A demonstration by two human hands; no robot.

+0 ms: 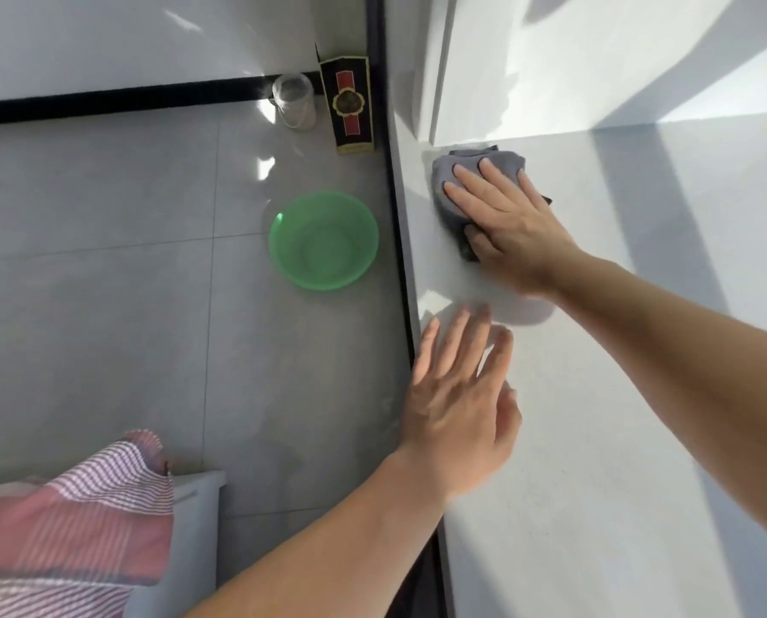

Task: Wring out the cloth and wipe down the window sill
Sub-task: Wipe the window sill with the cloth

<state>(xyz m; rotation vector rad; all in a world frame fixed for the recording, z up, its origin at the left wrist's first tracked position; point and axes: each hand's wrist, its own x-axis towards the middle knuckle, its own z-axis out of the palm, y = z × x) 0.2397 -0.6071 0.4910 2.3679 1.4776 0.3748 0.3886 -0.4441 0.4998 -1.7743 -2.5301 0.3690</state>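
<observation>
A crumpled grey cloth (450, 176) lies on the white window sill (595, 394), near its far left corner by the window frame. My right hand (506, 220) presses flat on the cloth with fingers spread, covering most of it. My left hand (457, 403) hovers or rests on the sill's near left edge, fingers apart, holding nothing. It looks slightly blurred.
A green plastic basin (323, 240) stands on the grey tiled floor left of the sill. Behind it are a clear jar (294, 100) and a dark box with a red label (348, 107). A striped red cloth (74, 519) lies over a white object at the lower left.
</observation>
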